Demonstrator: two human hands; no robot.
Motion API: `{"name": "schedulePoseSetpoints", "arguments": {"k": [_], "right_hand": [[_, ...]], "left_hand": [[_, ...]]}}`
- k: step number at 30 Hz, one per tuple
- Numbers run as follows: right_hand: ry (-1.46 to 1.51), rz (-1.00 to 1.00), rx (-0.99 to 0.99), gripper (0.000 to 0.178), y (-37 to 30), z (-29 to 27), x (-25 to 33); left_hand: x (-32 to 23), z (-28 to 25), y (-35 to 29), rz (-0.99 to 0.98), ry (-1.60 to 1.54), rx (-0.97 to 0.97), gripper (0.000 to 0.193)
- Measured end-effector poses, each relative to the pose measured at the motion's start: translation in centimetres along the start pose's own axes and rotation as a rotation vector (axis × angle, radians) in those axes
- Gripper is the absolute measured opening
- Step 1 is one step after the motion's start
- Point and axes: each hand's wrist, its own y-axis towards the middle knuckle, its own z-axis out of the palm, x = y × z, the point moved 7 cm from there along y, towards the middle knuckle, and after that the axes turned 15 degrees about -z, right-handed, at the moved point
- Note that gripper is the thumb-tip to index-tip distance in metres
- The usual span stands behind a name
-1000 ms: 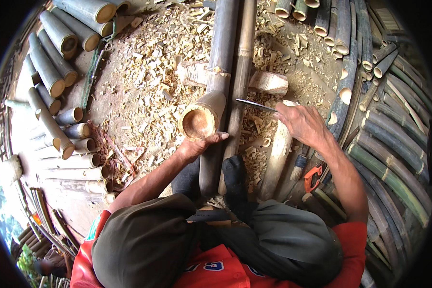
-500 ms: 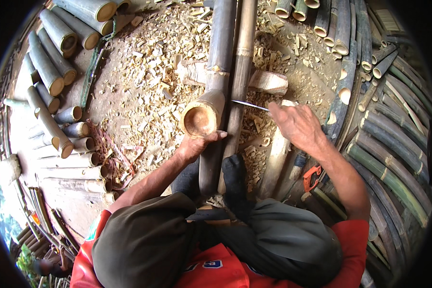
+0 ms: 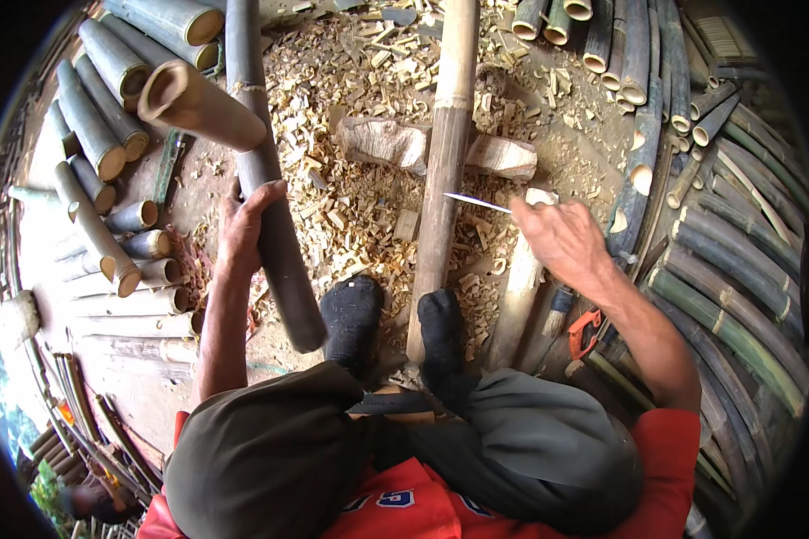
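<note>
Blue-and-white lettering [image 3: 397, 498], only partly in view, stands on the red shirt [image 3: 431, 521].

Pole [image 3: 288, 269], 10 o'clock: dark grey. Stub [image 3: 216, 117], 10 o'clock: brown. Cane [image 3: 448, 144], 12 o'clock: tan and grey-brown. Blade [image 3: 478, 203]: silvery. Shavings [image 3: 351, 202]: pale yellow. Saw grip [image 3: 575, 339], 4 o'clock: orange. Socks [image 3: 351, 314]: black. Trousers [image 3: 261, 440]: dark grey. Shirt [image 3: 430, 494], 6 o'clock: red, blue-and-white print. Stack [image 3: 728, 314], 3 o'clock: grey, green.

Scattered chips [image 3: 333, 211], stacked bamboo poles [image 3: 737, 269] and an orange saw handle [image 3: 574, 340] show a workshop
</note>
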Motion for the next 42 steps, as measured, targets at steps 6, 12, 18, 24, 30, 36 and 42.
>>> {"name": "schedulePoseSetpoints", "arguments": {"k": [6, 12, 18, 24, 30, 36, 42], "right_hand": [[0.044, -0.004, -0.103, 0.011, 2.0, 2.3, 0.2], [0.175, 0.398, 0.380, 0.011, -8.5, 4.8, -3.2], [0.678, 0.652, 0.085, 0.021, -6.7, 3.0, -0.7], [0.481, 0.359, 0.062, 0.023, -0.3, 1.4, -1.6], [0.408, 0.240, 0.105, 0.017, 2.1, 0.8, -2.0], [0.273, 0.147, 0.017, 0.011, 1.9, 1.0, -1.3], [0.144, 0.174, 0.163, 0.011, -2.6, 2.0, -1.3]], "left_hand": [[0.0, -1.8, 1.3, 0.071, 0.127, -0.129, 0.067], [0.7, -7.9, -0.6, 0.188, 0.512, -0.398, 0.072], [3.3, -7.9, -0.1, -0.027, 0.329, -0.220, 0.068], [2.8, -6.4, -0.7, -0.014, 0.288, -0.147, 0.063], [3.4, -6.0, -1.2, -0.115, 0.199, -0.158, 0.058], [3.3, -5.4, -0.5, -0.041, 0.179, -0.099, 0.056], [3.5, -5.8, -0.8, -0.028, 0.248, -0.134, 0.059]]}}
